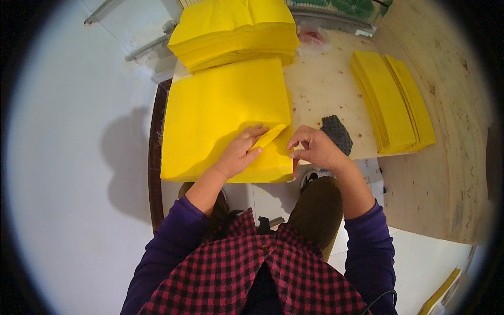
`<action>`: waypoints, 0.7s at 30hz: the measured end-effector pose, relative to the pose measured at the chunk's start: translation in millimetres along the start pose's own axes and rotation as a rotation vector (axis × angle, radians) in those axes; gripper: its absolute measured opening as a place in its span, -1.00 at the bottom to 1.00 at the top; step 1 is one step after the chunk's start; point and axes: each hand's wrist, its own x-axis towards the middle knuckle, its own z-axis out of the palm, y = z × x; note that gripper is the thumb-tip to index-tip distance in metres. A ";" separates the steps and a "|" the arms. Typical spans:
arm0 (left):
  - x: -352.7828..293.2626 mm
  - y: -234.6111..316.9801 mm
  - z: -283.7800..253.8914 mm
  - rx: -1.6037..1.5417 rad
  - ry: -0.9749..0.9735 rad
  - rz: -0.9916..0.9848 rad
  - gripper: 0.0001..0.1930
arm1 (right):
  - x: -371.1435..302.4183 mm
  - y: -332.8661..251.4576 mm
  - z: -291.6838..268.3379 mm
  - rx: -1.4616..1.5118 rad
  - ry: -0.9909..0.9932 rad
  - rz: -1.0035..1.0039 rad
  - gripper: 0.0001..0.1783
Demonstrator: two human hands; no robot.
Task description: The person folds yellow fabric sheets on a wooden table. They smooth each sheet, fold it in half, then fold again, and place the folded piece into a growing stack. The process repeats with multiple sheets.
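Observation:
A wide stack of yellow fabric sheets (226, 100) lies at the near left of the table. My left hand (236, 155) rests on its near part, with a raised fold of the top sheet (271, 136) between thumb and fingers. This fold slants up toward the right edge of the stack. Just off that edge is my right hand (316, 149), its fingers bent and its thumb apart from the index finger. Nothing shows between them. Whether its lower fingers touch the stack's side is hard to tell.
Behind the wide stack sits a thicker yellow pile (236, 34). Narrow folded yellow bundles (391, 102) lie at the right, near a wooden panel (441, 131). A dark grey cloth (336, 134) is beside my right hand. Clear plastic (313, 39) lies at the back.

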 end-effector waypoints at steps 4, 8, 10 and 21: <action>-0.6 0.7 -1.5 0.023 0.001 0.008 -0.56 | -4.8 3.0 8.2 0.067 -0.076 0.092 -0.87; 0.5 -0.8 -1.8 0.036 -0.008 0.022 -0.54 | -1.4 1.0 11.9 0.081 -0.062 0.182 -0.89; 1.1 -1.1 -1.4 0.001 -0.007 0.003 -0.54 | 0.7 0.3 13.0 0.079 -0.053 0.143 -0.92; 0.9 3.4 -4.7 0.053 -0.039 0.024 -0.51 | 9.5 -3.3 10.8 -0.187 -0.035 0.008 -0.88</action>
